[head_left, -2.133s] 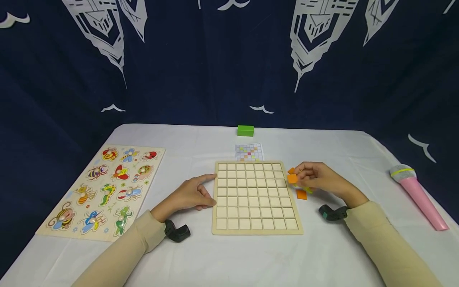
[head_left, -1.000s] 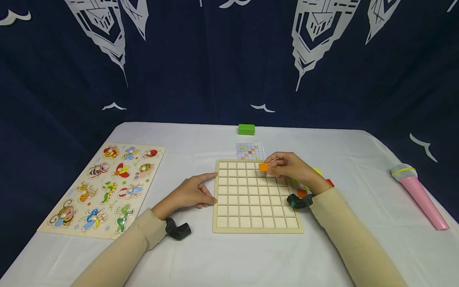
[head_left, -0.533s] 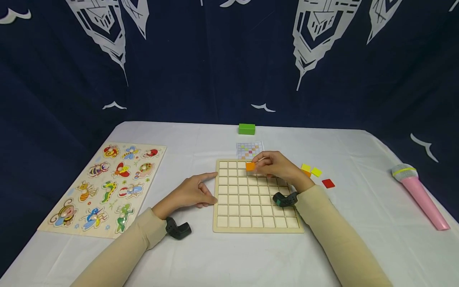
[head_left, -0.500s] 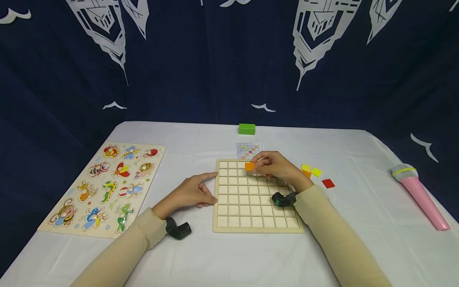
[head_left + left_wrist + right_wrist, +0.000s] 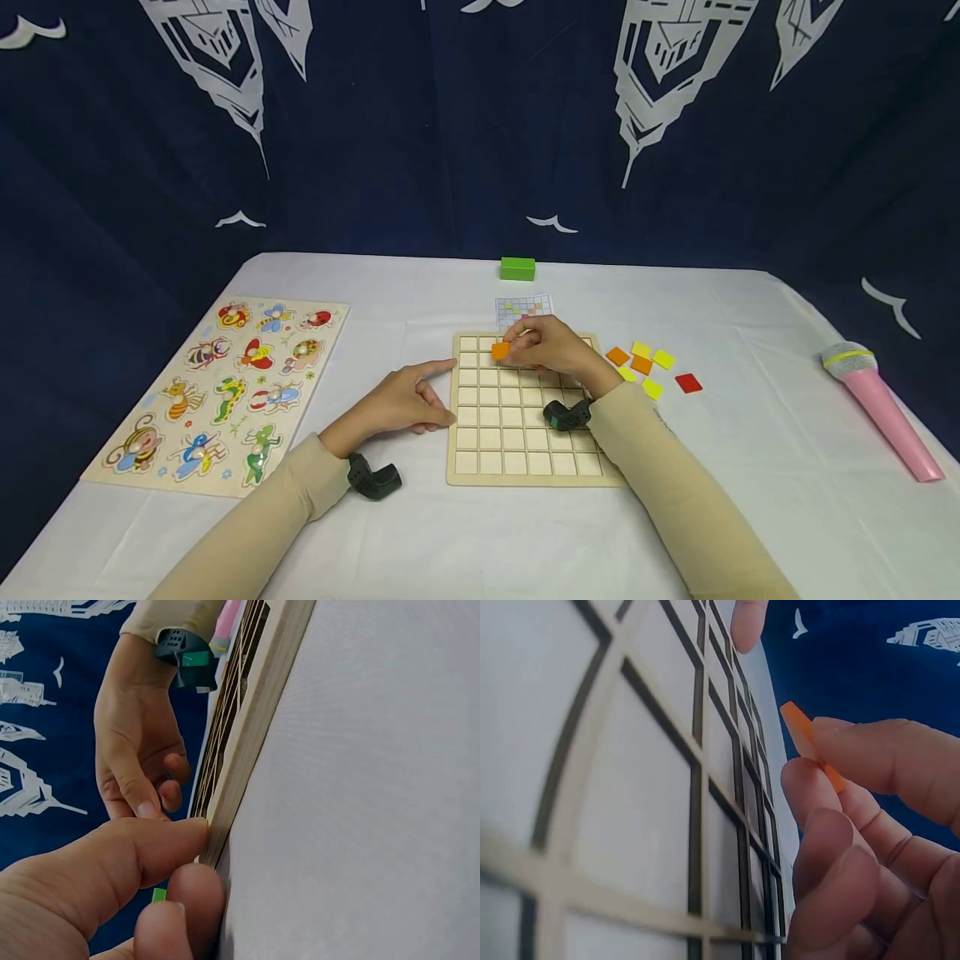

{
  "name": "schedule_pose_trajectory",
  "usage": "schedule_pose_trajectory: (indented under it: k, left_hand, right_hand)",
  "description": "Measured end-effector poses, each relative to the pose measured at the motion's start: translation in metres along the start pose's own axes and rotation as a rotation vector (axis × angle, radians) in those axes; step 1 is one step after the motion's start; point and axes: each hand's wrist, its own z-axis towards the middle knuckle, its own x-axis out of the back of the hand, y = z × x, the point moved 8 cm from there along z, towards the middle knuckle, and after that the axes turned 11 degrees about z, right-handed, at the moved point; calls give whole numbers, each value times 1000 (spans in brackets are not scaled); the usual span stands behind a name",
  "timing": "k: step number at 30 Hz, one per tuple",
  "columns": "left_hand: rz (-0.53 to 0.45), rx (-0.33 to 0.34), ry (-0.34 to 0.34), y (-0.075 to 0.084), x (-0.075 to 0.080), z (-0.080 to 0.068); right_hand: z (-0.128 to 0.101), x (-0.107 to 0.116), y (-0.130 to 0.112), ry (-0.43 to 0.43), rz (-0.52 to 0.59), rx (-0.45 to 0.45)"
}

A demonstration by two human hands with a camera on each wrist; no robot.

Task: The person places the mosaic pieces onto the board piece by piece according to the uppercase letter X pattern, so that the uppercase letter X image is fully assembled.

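Note:
A pale wooden grid board [image 5: 525,480] with square cells lies in the middle of the table. My right hand [image 5: 553,346] is over its far rows, pinching a small orange square tile [image 5: 500,351] between thumb and fingertips. The right wrist view shows this orange tile [image 5: 801,729] tilted, held above the board's ribs. With thumb and index finger spread, my left hand [image 5: 393,404] touches the board's left edge. In the left wrist view the thumb [image 5: 169,844] meets the side of the board. Part of the far right grid is hidden behind my right hand and forearm.
Loose yellow tiles [image 5: 663,359], orange tiles [image 5: 641,365] and a red tile [image 5: 687,383] lie right of the board. A printed colour-grid card [image 5: 517,308] and a green block [image 5: 517,268] are beyond it. An insect puzzle board [image 5: 292,417] lies left, a pink microphone [image 5: 892,425] right.
My right hand picked up the orange tile from the right of the board and carried it left across the far rows. My left hand stays at the left edge.

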Motion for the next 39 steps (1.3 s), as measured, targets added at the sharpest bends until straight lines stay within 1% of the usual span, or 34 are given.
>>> schedule_pose_trajectory:
  k: [9, 25, 39]
  left_hand:
    - [15, 13, -5, 0, 0, -1]
    - [21, 5, -2, -1, 1, 1]
    - [10, 29, -5, 0, 0, -1]
  right_hand:
    - [7, -10, -6, 18, -115, -3]
    - [13, -19, -11, 10, -245, 3]
    - [12, -23, -10, 12, -326, -26]
